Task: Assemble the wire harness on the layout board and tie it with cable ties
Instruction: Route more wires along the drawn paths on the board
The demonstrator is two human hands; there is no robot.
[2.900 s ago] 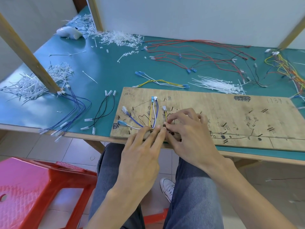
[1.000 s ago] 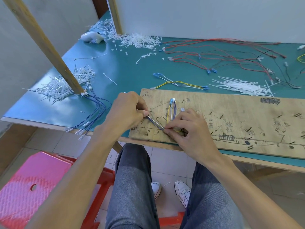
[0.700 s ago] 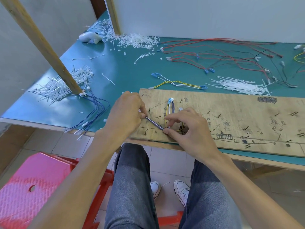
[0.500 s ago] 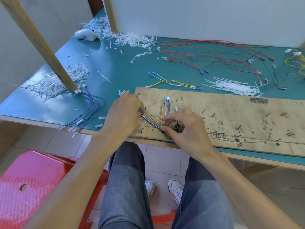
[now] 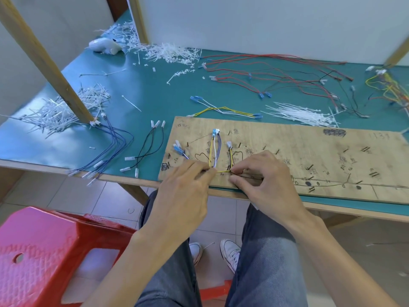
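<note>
- Wire harness (image 5: 214, 151): lies on the layout board (image 5: 309, 142), near the worktop's (image 5: 159, 94) front edge.
- Left hand (image 5: 183, 196): fingers pinch the harness wires.
- Right hand (image 5: 267, 185): fingers pinch the yellow wire (image 5: 223, 171).

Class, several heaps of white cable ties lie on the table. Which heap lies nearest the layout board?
The heap just beyond the layout board, to the right; the others lie by the wooden post and near the back wall.
</note>
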